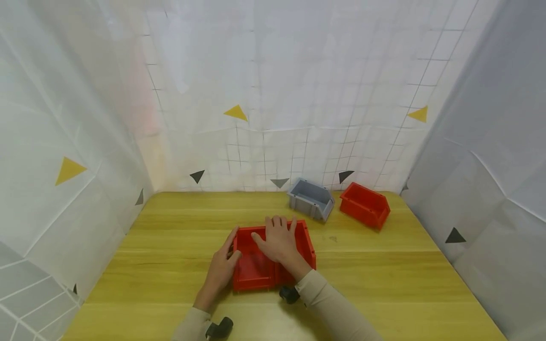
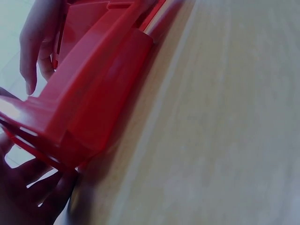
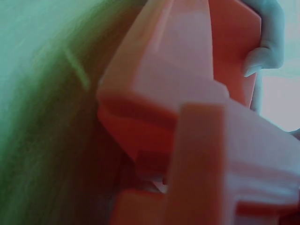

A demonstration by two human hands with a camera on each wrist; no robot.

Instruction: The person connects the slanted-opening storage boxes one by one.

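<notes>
Two red storage bins stand side by side in the head view, a left bin (image 1: pixel 255 285) and a right bin (image 1: pixel 310 246), their long walls meeting. My left hand (image 1: pixel 222 267) grips the left bin's outer side wall, thumb over the rim and fingers outside; in the left wrist view its fingers (image 2: pixel 44 187) lie at the bin's corner. Spread over the line where the bins meet is my right hand (image 1: pixel 279 241), fingers pointing to the far rim and thumb above the left bin. The right wrist view shows red bin walls (image 3: pixel 173 70) up close.
Behind the two bins stands a grey bin (image 1: pixel 309 206), with another red bin (image 1: pixel 362 210) to its right. All rest on a yellowish wooden table (image 1: pixel 170 255). White sheeting (image 1: pixel 256 156) with triangle marks rises behind the table and along both sides.
</notes>
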